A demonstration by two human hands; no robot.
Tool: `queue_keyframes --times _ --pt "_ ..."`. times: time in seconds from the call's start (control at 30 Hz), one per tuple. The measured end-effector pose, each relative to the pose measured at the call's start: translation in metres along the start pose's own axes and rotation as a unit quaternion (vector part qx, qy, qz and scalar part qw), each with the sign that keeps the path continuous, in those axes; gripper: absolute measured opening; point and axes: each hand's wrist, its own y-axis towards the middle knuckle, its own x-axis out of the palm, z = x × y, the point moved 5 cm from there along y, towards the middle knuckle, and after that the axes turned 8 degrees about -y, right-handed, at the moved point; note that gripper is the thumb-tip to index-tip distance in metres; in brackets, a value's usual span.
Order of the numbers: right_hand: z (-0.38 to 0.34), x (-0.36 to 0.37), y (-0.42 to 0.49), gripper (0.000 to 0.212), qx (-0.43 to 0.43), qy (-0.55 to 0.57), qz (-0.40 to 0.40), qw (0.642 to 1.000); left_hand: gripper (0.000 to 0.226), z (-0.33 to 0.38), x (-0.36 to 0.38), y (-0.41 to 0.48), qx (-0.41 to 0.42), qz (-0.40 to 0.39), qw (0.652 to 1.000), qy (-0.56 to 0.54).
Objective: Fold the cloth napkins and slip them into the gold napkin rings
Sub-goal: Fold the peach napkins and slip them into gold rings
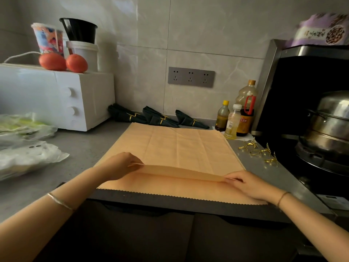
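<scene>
Grey kitchen table: dark napkins, folded and ringed, lie well beyond the fingers, by the wall. Fingers of left hand and right hand pinch what looks like a first pleat in the peach napkin, otherwise flat. Loose gold rings sit beyond the right fingers, unused.

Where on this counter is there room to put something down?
The bare grey counter between the microwave, the plastic bags and the peach napkin is free. A thin strip lies right of the napkin, in front of the gold rings. The back is crowded with dark folded napkins and bottles.
</scene>
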Motion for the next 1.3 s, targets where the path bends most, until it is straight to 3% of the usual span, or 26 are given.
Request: queue_keyframes --times 0.07,0.17,0.27,0.33,0.47,0.57,0.7,0.77,0.87,0.93,1.07,1.3 --pt "0.003 -0.009 0.001 0.058 -0.008 0.008 -0.006 1.0 0.027 -0.003 -0.011 -0.001 -0.008 0.0 0.999 -0.037" --pt "0.0 -0.02 0.0 0.041 -0.024 0.018 -0.062 0.998 0.036 0.0 -0.02 -0.002 -0.045 -0.066 0.994 -0.073" --pt "-0.002 -0.031 -0.012 0.027 -0.012 0.042 -0.176 0.983 0.038 0.012 -0.029 -0.009 -0.118 -0.176 0.975 -0.066" --pt "0.004 -0.036 -0.02 0.033 0.008 0.079 -0.245 0.966 0.034 0.02 -0.034 -0.014 -0.162 -0.235 0.957 -0.049" --pt "0.013 -0.04 -0.027 0.036 0.021 0.148 -0.337 0.93 0.031 0.022 -0.037 -0.007 -0.158 -0.298 0.94 -0.051" --pt "0.017 -0.048 -0.013 0.065 0.026 0.14 -0.294 0.945 0.024 0.012 -0.039 0.003 -0.16 -0.288 0.941 -0.082" --pt "0.03 -0.063 0.037 0.087 0.038 0.091 -0.104 0.99 0.019 -0.008 -0.05 0.042 -0.09 -0.159 0.978 -0.105" --pt "0.035 -0.067 0.066 0.078 0.027 0.057 -0.027 0.998 0.02 -0.025 -0.055 0.066 -0.089 -0.086 0.985 -0.12" --pt "0.04 -0.073 0.105 0.025 0.032 0.007 0.063 0.998 0.019 -0.046 -0.053 0.098 -0.1 -0.01 0.992 -0.073" --pt "0.041 -0.071 0.128 0.01 0.043 -0.015 0.088 0.995 0.018 -0.054 -0.047 0.115 -0.112 0.039 0.992 -0.033" --pt "0.055 -0.063 0.171 0.006 0.073 -0.029 0.101 0.992 0.023 -0.068 -0.037 0.144 -0.137 0.118 0.983 -0.013" --pt "0.064 -0.05 0.217 0.018 0.096 -0.06 0.106 0.988 0.026 -0.096 -0.018 0.18 -0.162 0.132 0.978 0.001"
